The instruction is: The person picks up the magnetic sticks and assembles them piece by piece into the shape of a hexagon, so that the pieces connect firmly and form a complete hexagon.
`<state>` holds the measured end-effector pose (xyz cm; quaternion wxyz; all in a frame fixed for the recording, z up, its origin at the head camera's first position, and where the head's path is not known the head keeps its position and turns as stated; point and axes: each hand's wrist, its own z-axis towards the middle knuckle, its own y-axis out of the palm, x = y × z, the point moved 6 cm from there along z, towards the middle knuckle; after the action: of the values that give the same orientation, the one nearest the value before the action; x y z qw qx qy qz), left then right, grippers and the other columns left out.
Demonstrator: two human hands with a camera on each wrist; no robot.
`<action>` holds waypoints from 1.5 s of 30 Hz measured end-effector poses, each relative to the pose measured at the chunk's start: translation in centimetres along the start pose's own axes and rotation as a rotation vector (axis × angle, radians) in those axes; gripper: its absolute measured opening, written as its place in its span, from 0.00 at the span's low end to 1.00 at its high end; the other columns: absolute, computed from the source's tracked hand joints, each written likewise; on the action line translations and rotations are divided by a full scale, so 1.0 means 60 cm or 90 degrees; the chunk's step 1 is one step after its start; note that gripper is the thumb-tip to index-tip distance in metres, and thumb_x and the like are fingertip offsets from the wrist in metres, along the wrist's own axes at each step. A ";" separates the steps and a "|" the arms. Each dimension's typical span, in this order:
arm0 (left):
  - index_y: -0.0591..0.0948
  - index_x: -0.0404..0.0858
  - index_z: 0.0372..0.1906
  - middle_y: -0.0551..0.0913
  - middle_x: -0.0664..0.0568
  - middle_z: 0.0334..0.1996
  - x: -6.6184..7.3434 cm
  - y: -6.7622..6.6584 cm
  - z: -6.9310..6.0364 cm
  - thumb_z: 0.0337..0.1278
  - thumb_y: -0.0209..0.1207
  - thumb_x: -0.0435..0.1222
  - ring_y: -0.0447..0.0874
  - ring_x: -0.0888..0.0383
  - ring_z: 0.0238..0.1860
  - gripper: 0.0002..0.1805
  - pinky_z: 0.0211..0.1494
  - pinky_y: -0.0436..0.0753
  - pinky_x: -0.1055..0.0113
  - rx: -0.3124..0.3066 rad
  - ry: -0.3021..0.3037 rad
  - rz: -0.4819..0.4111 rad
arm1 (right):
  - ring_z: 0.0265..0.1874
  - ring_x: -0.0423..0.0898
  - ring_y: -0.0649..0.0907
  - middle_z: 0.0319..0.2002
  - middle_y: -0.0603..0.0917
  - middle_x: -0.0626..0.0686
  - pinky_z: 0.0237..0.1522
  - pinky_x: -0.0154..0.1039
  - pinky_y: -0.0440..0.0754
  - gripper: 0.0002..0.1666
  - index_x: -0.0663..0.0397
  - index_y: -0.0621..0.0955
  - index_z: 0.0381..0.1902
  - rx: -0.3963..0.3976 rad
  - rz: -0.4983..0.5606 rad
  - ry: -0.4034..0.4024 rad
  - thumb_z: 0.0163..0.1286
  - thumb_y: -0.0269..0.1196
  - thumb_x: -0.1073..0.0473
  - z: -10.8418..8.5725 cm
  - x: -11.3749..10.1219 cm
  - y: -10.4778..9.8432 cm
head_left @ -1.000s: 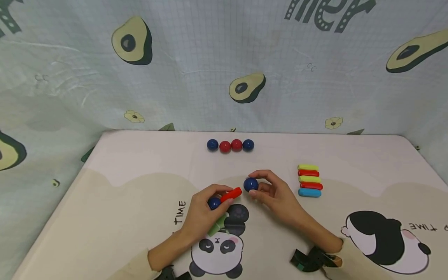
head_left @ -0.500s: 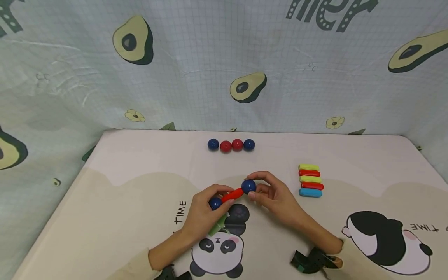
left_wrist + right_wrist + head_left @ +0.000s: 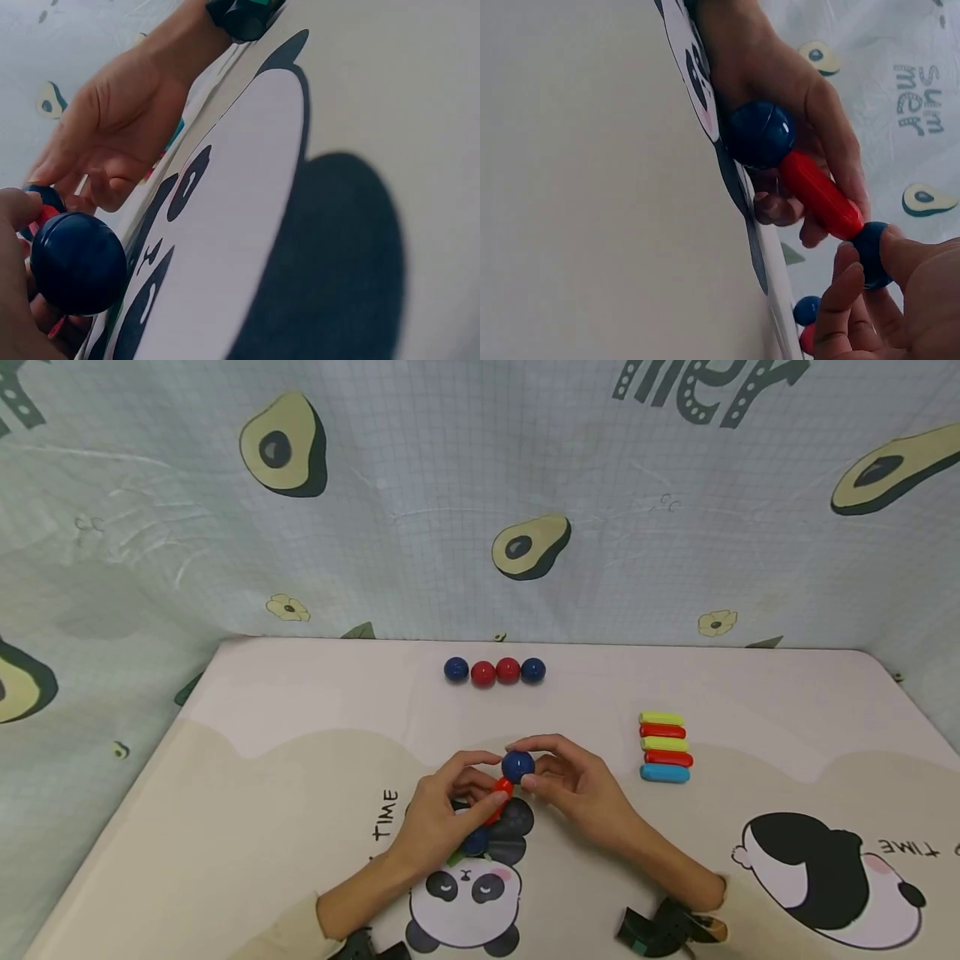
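Note:
My left hand (image 3: 435,810) pinches a red rod (image 3: 821,195) between thumb and fingers, just above the table. A blue ball (image 3: 761,135) sits at the rod's near end, below the left fingers; it looms large in the left wrist view. My right hand (image 3: 581,789) pinches another blue ball (image 3: 517,767) between thumb and fingertips. This second ball touches the rod's far end. In the head view the left fingers cover part of the rod.
A row of blue and red balls (image 3: 483,673) lies near the table's back edge. To the right of the hands, yellow, red and blue rods (image 3: 665,758) lie stacked side by side. The table cover (image 3: 300,827) bears printed pandas.
The right hand's blue ball has moved left and met the red rod's end. The rod has swung more upright in the head view, its lower ball shifting nearer the person.

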<state>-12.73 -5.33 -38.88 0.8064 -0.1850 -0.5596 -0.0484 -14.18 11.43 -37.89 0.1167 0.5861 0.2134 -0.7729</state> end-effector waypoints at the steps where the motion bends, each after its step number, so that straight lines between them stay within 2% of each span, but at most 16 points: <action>1: 0.74 0.43 0.56 0.86 0.54 0.34 0.000 -0.001 0.000 0.60 0.62 0.33 0.84 0.59 0.32 0.20 0.38 0.82 0.66 0.002 -0.003 -0.004 | 0.37 0.52 0.81 0.49 0.77 0.56 0.40 0.34 0.80 0.22 0.54 0.74 0.58 -0.002 -0.006 -0.008 0.67 0.61 0.68 0.000 -0.002 0.003; 5: 0.73 0.42 0.58 0.85 0.55 0.32 -0.003 -0.006 0.000 0.60 0.62 0.33 0.83 0.58 0.31 0.22 0.36 0.81 0.68 0.012 -0.031 -0.018 | 0.39 0.50 0.81 0.53 0.75 0.54 0.42 0.34 0.81 0.22 0.55 0.75 0.58 -0.011 -0.026 -0.027 0.67 0.60 0.69 0.001 -0.006 0.013; 9: 0.72 0.40 0.60 0.84 0.55 0.31 -0.005 -0.009 -0.001 0.59 0.62 0.33 0.82 0.57 0.30 0.23 0.34 0.80 0.69 0.019 -0.048 -0.023 | 0.39 0.49 0.82 0.51 0.76 0.52 0.42 0.36 0.81 0.20 0.52 0.76 0.56 -0.002 -0.045 -0.008 0.67 0.60 0.68 0.001 -0.007 0.010; 15: 0.72 0.39 0.61 0.80 0.53 0.29 -0.007 -0.012 0.001 0.59 0.63 0.34 0.78 0.57 0.27 0.25 0.32 0.77 0.70 0.044 -0.064 -0.034 | 0.38 0.46 0.82 0.47 0.78 0.52 0.39 0.37 0.81 0.18 0.43 0.78 0.52 0.046 -0.117 0.039 0.66 0.62 0.65 -0.001 -0.011 -0.015; 17: 0.73 0.39 0.61 0.79 0.53 0.28 -0.007 -0.011 0.001 0.59 0.63 0.34 0.77 0.57 0.26 0.25 0.31 0.76 0.71 0.047 -0.067 -0.038 | 0.39 0.45 0.81 0.47 0.79 0.52 0.39 0.36 0.81 0.17 0.43 0.79 0.51 0.059 -0.146 0.044 0.66 0.63 0.64 -0.005 -0.015 -0.028; 21: 0.74 0.40 0.61 0.79 0.53 0.29 -0.007 -0.007 0.002 0.59 0.63 0.34 0.76 0.57 0.27 0.24 0.30 0.76 0.71 0.043 -0.064 -0.043 | 0.39 0.42 0.80 0.45 0.80 0.49 0.38 0.35 0.81 0.17 0.44 0.80 0.50 0.088 -0.230 0.026 0.64 0.65 0.65 -0.025 -0.024 -0.063; 26: 0.75 0.38 0.59 0.79 0.52 0.30 -0.007 -0.005 0.002 0.58 0.63 0.31 0.77 0.57 0.29 0.23 0.30 0.76 0.72 0.043 -0.069 -0.042 | 0.35 0.37 0.76 0.41 0.79 0.48 0.32 0.30 0.78 0.20 0.47 0.81 0.47 0.132 -0.353 -0.034 0.59 0.68 0.69 -0.061 -0.038 -0.114; 30: 0.75 0.33 0.57 0.79 0.49 0.29 0.024 -0.009 0.003 0.56 0.62 0.27 0.76 0.57 0.28 0.22 0.30 0.76 0.72 0.046 -0.080 -0.036 | 0.34 0.34 0.74 0.41 0.78 0.45 0.30 0.26 0.75 0.22 0.50 0.81 0.46 0.145 -0.435 -0.060 0.54 0.70 0.73 -0.091 -0.044 -0.146; 33: 0.76 0.33 0.57 0.79 0.50 0.29 0.023 -0.011 0.003 0.56 0.63 0.28 0.76 0.57 0.29 0.22 0.31 0.76 0.72 0.050 -0.074 -0.034 | 0.34 0.33 0.74 0.44 0.78 0.41 0.30 0.25 0.75 0.25 0.50 0.81 0.46 0.155 -0.470 -0.063 0.52 0.71 0.74 -0.109 -0.047 -0.163; 37: 0.76 0.37 0.58 0.81 0.52 0.27 -0.005 -0.010 0.001 0.57 0.64 0.32 0.76 0.56 0.29 0.22 0.32 0.76 0.72 0.051 -0.065 -0.050 | 0.33 0.33 0.73 0.44 0.78 0.42 0.28 0.24 0.73 0.26 0.48 0.81 0.46 0.172 -0.500 -0.060 0.50 0.71 0.75 -0.127 -0.049 -0.179; 42: 0.75 0.40 0.58 0.82 0.49 0.25 -0.006 -0.010 0.000 0.60 0.62 0.33 0.80 0.54 0.29 0.21 0.31 0.77 0.72 0.047 -0.075 -0.083 | 0.33 0.34 0.73 0.42 0.79 0.44 0.28 0.23 0.72 0.28 0.47 0.81 0.47 0.183 -0.511 -0.043 0.49 0.71 0.75 -0.140 -0.042 -0.191; 45: 0.74 0.37 0.59 0.83 0.47 0.26 -0.007 -0.010 0.000 0.60 0.61 0.32 0.81 0.53 0.30 0.21 0.33 0.78 0.72 0.046 -0.075 -0.097 | 0.32 0.33 0.72 0.43 0.79 0.44 0.27 0.23 0.72 0.29 0.47 0.82 0.46 0.186 -0.516 -0.034 0.48 0.71 0.76 -0.144 -0.038 -0.194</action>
<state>-13.04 -5.95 -39.12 0.7719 -0.1157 -0.6201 -0.0784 -11.17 25.55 -35.39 -0.2750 0.4451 0.3119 -0.7931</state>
